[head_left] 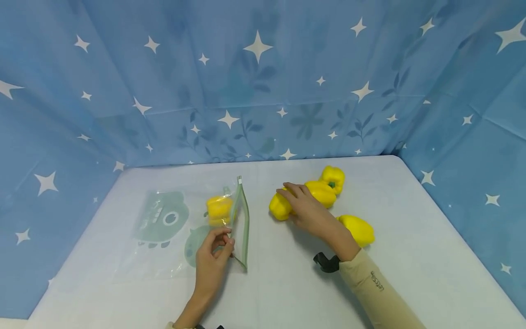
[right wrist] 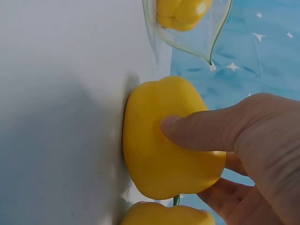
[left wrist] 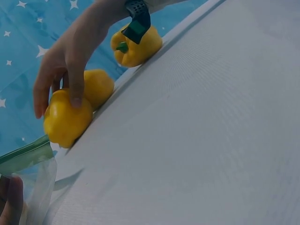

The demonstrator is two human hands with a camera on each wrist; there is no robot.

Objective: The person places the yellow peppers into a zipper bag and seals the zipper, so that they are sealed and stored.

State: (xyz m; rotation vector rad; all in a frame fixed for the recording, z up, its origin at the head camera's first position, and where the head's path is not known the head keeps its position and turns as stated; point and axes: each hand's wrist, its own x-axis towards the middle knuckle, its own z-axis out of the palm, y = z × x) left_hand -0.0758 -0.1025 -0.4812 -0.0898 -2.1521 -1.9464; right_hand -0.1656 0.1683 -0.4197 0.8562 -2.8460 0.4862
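Observation:
My right hand [head_left: 304,208] grips a yellow bell pepper [head_left: 280,206], thumb on one side and fingers on the other, as the right wrist view shows. That pepper [right wrist: 164,136] sits low at the white tabletop. On the left, my left hand [head_left: 214,253] pinches the near edge of a clear zip bag [head_left: 164,269] with green animal prints. The bag's green-edged mouth [head_left: 246,219] gapes toward the right. Inside the bag, just behind the mouth, lies another yellow bell pepper [head_left: 219,209].
Right behind the gripped pepper lies a yellow pepper [head_left: 322,193], with another [head_left: 333,179] at the back showing its green stem. One more pepper [head_left: 356,230] lies beside my right forearm. A blue star-patterned curtain [head_left: 263,91] borders the white table [head_left: 411,274].

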